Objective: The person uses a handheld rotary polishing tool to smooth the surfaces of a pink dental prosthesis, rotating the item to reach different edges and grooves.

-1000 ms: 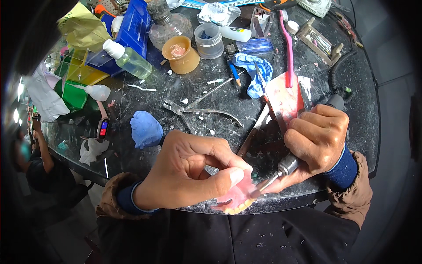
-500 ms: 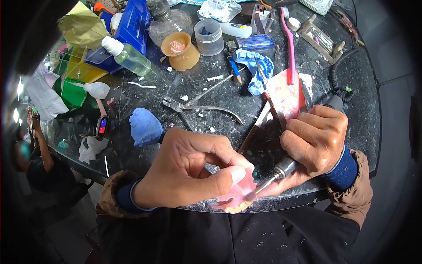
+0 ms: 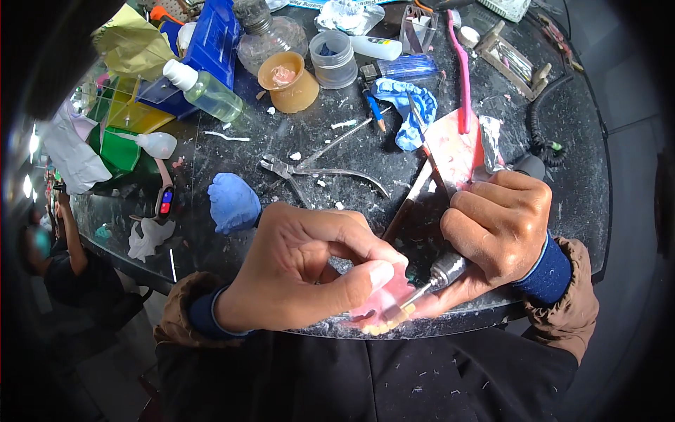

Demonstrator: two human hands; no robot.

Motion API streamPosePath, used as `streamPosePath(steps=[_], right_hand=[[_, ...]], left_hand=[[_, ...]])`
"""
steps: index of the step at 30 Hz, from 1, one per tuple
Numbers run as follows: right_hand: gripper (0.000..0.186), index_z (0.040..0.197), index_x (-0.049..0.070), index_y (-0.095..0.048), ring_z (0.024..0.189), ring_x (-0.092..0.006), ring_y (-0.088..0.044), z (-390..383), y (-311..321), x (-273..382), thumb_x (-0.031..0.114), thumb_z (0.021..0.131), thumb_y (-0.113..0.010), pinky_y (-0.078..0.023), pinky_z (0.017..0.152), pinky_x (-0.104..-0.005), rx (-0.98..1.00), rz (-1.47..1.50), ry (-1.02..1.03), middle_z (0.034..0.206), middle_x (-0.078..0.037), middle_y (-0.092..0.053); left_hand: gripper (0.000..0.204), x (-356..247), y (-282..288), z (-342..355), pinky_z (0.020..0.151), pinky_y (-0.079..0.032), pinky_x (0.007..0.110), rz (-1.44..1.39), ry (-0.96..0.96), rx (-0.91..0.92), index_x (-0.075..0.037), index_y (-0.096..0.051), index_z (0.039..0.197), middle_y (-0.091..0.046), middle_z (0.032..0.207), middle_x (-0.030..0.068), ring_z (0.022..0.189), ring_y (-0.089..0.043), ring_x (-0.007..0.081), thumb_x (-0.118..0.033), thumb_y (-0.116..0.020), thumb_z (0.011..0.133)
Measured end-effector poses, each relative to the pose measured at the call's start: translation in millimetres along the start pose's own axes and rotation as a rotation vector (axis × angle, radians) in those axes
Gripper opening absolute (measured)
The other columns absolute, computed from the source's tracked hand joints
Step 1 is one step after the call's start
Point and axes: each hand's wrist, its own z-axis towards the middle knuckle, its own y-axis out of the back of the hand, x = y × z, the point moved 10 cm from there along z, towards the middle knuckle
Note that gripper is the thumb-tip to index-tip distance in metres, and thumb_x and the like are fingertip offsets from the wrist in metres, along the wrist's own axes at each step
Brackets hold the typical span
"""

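Between the thumb and fingers of my left hand (image 3: 309, 271) is a pink denture plate (image 3: 376, 302) with a row of yellowish teeth along its near edge. My right hand (image 3: 499, 225) is wrapped round a dental handpiece (image 3: 448, 269), a grey metal rotary tool. Its bur tip meets the pink base just above the teeth. The right thumb reaches under the tool toward the plate's right side. Both hands are over the table's near edge. Part of the denture is hidden behind my left fingers.
Beyond my hands lie wire pliers (image 3: 309, 171), a blue plaster model (image 3: 233, 202), a blue dental cast (image 3: 408, 105), a pink toothbrush (image 3: 462, 77) and a pink wax sheet (image 3: 453, 148). Farther back stand a yellow bowl (image 3: 292, 91) and a spray bottle (image 3: 204, 91). A smart band (image 3: 164, 190) lies left.
My right hand and the handpiece have shifted slightly left, with the bur farther over the denture. The denture has tilted a little, and its teeth now look blurred.
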Motion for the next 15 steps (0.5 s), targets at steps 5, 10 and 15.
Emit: streamPosePath(steps=[5,10,15], right_hand=[[0.070,0.053,0.011,-0.040,0.036,-0.0118,-0.035,-1,-1,6,0.076,0.059,-0.067,-0.018,0.038,-0.0270,-0.042,0.068,0.043,0.048,0.002,-0.031],[0.067,0.053,0.012,-0.042,0.038,-0.0118,-0.040,3,1,4,0.073,0.063,-0.066,-0.024,0.039,-0.0264,-0.029,0.017,-0.018,0.049,0.002,-0.036],[0.064,0.053,0.012,-0.044,0.040,-0.0118,-0.044,2,-1,4,0.072,0.065,-0.065,-0.029,0.039,-0.0259,0.028,-0.025,-0.008,0.050,0.002,-0.040]], left_hand=[[0.014,-2,0,-1,0.059,-0.053,0.021,0.021,-0.021,0.006,0.008,-0.065,0.098,-0.063,0.086,0.0118,0.075,-0.063,0.0109,0.006,-0.060,0.085],[0.015,-17,2,-2,0.058,-0.053,0.020,0.115,-0.181,-0.037,0.008,-0.065,0.098,-0.063,0.087,0.0126,0.075,-0.063,0.0113,0.006,-0.060,0.084],[0.018,-27,1,-7,0.058,-0.056,0.021,0.192,-0.254,-0.079,0.007,-0.066,0.098,-0.063,0.086,0.0129,0.075,-0.064,0.0120,0.008,-0.062,0.080]])
